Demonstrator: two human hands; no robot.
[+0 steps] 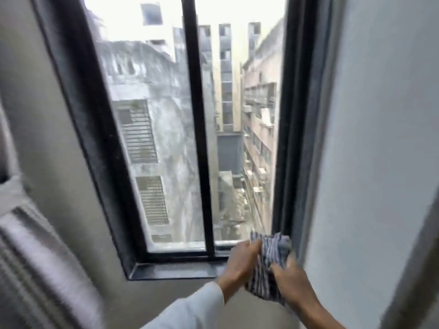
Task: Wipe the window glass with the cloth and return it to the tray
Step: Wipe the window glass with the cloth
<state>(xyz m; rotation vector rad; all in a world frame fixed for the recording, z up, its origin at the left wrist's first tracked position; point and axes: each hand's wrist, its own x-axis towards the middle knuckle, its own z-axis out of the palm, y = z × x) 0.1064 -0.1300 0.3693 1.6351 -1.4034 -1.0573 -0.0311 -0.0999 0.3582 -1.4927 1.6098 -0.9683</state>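
Observation:
A blue-and-white striped cloth (270, 260) is bunched at the lower right corner of the window glass (247, 115), in front of the black frame. My left hand (240, 264), in a white sleeve, grips the cloth's left side. My right hand (289, 279) holds its lower right part. The glass is split by a black vertical bar (197, 115) and shows streaks over the left pane. No tray is in view.
A black sill (175, 269) runs under the window, set in grey walls on the left (47, 138) and right (380, 138). A grey striped fabric (31, 269) lies at the lower left. Buildings show outside through the glass.

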